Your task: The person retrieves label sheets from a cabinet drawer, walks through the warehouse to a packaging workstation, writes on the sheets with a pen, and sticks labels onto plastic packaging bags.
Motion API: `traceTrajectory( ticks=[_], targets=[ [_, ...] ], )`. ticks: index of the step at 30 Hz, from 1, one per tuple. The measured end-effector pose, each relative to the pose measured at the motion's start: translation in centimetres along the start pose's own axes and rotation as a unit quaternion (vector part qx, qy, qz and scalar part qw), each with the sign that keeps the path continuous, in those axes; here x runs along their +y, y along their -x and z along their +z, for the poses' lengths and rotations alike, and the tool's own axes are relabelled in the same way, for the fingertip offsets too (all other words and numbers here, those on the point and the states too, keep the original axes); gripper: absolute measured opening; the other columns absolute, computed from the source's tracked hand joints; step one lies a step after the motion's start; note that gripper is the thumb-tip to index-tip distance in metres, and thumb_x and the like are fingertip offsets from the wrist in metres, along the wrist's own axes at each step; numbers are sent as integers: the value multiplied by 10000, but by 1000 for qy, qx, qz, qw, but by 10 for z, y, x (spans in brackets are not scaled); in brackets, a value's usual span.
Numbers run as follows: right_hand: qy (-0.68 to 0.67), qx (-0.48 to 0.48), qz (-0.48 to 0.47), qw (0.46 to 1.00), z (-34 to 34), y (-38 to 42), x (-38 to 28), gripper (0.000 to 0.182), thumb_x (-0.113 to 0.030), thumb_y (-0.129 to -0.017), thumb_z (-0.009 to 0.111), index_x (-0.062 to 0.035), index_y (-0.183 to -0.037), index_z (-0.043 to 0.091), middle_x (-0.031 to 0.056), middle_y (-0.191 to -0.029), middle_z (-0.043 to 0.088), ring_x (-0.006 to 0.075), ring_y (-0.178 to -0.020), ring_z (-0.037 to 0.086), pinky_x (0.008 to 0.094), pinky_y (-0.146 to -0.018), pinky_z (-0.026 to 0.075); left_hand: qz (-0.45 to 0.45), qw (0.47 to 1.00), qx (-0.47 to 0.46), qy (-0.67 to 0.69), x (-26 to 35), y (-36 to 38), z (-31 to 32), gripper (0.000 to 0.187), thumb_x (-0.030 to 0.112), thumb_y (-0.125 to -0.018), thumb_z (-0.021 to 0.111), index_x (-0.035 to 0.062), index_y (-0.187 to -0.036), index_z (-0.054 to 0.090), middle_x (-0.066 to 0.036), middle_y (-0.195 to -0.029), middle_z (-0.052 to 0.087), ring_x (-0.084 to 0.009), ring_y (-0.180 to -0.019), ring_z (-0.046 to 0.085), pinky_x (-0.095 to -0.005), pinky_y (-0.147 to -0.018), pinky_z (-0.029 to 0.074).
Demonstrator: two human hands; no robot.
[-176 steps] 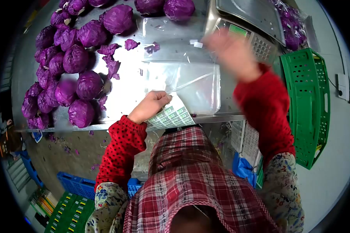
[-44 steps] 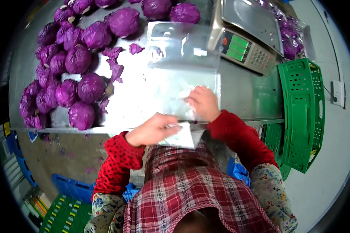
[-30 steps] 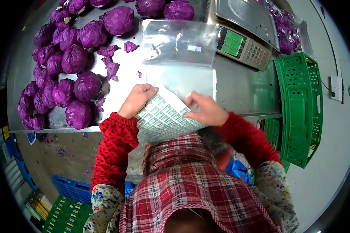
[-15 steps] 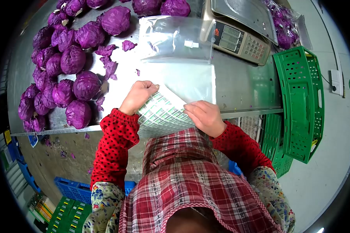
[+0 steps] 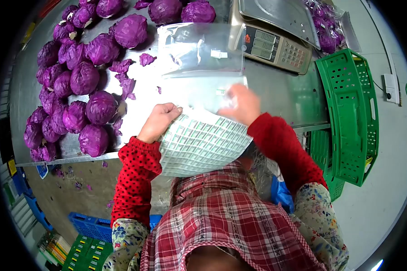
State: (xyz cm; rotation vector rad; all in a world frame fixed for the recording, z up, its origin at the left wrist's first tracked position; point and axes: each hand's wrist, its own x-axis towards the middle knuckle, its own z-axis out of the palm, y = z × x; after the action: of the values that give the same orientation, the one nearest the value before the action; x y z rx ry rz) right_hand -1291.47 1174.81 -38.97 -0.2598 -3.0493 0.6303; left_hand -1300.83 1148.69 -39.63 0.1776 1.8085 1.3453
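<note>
My left hand (image 5: 158,123) pinches the upper left corner of a sheet of stickers (image 5: 199,142), printed with rows of small green and white labels. The sheet hangs over the table's front edge, tilted toward my apron. My right hand (image 5: 240,105), smeared by motion, is over the lower clear plastic bag (image 5: 190,92), just above the sheet's top edge. Right beside its fingers, a small sticker (image 5: 220,92) lies on that bag. Farther back is another clear plastic bag (image 5: 190,47), with a small white sticker (image 5: 219,54) near its right side.
Many red cabbages (image 5: 84,77) crowd the left of the metal table (image 5: 280,99), with loose leaves (image 5: 126,86) beside them. A weighing scale (image 5: 276,45) stands at the back right. Green crates (image 5: 350,117) are at the right edge, and bagged cabbage (image 5: 328,27) lies behind.
My right hand has left the sheet's edge and moved up onto the lower bag, where a small sticker now shows. The sheet has opened out flatter, still in my left hand.
</note>
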Motion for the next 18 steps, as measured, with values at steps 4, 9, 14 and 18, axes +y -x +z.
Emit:
traceTrajectory(
  ticks=[4,9,14,18],
  targets=[
    [-23,13,-146,989,25,9,0,233,-322,-769,714,-114,-851,650,34,-807,568,257,-840,544,402,-767,448,43,988,-103,-110,64,53,4,218,198,-931,599,0,-848,642,-11,-605,524,-93,-575,456,-289,-545,415],
    [-156,-96,-54,982,13,-1,6,174,-258,-846,652,-91,-802,679,103,-767,624,289,-806,611,396,-739,478,64,970,-197,-131,63,34,21,231,200,-931,603,-7,-1011,667,-12,-627,559,-87,-583,444,-285,-554,421],
    [-368,189,195,890,-123,-84,-8,128,-131,-914,603,-23,-904,672,77,-770,672,150,-725,626,297,-665,515,20,994,-83,-62,10,-18,0,274,206,-927,605,-62,-911,663,13,-647,551,-69,-603,463,-258,-554,404],
    [-316,-121,-25,941,-72,6,-30,220,-133,-824,716,2,-923,573,90,-870,649,140,-806,608,304,-728,499,-9,995,-101,-8,18,-32,-10,295,219,-906,626,-56,-806,653,15,-633,546,-66,-593,451,-259,-544,382]
  ],
)
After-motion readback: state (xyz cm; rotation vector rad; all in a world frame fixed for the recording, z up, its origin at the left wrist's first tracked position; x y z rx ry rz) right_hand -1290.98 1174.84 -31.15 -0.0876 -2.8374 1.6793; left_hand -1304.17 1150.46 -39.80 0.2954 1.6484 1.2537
